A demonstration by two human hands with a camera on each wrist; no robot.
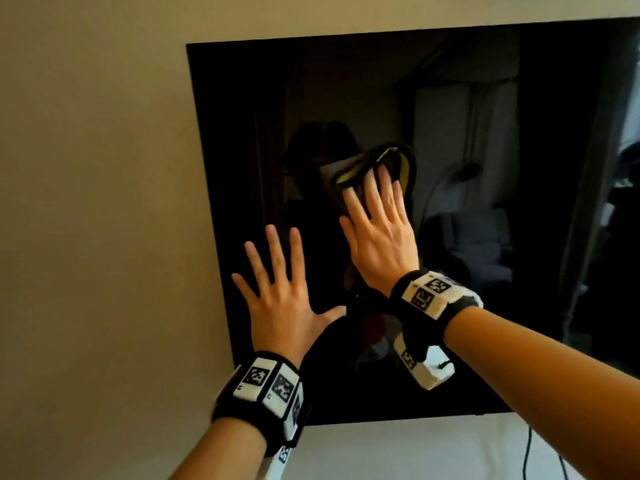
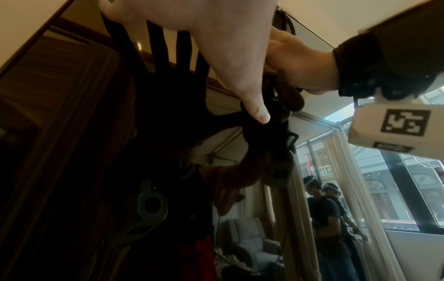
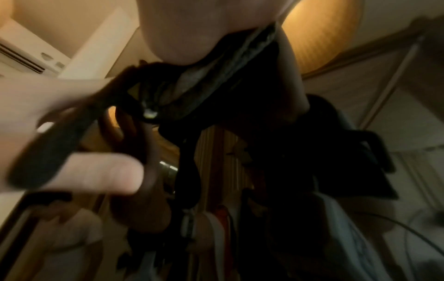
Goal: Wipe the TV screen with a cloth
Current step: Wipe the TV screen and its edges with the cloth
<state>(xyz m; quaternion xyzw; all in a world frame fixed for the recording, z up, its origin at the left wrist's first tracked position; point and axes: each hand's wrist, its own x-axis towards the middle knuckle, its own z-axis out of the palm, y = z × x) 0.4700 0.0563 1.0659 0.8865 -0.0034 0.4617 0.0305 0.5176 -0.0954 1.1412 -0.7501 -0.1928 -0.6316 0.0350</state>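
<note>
Head view: right hand (image 1: 379, 233) presses a dark, yellow-edged cloth (image 1: 377, 164) flat against the TV screen (image 1: 485, 202) at frame centre, its fingers (image 1: 372, 188) straight and close together over the cloth's lower part. Left hand (image 1: 280, 299) lies lower left, fingers spread flat on the screen. Left wrist view: the thumb (image 2: 250, 98) points down on the glass. Right wrist view: blurred cloth (image 3: 216, 79) bunches under the palm, upper centre.
</note>
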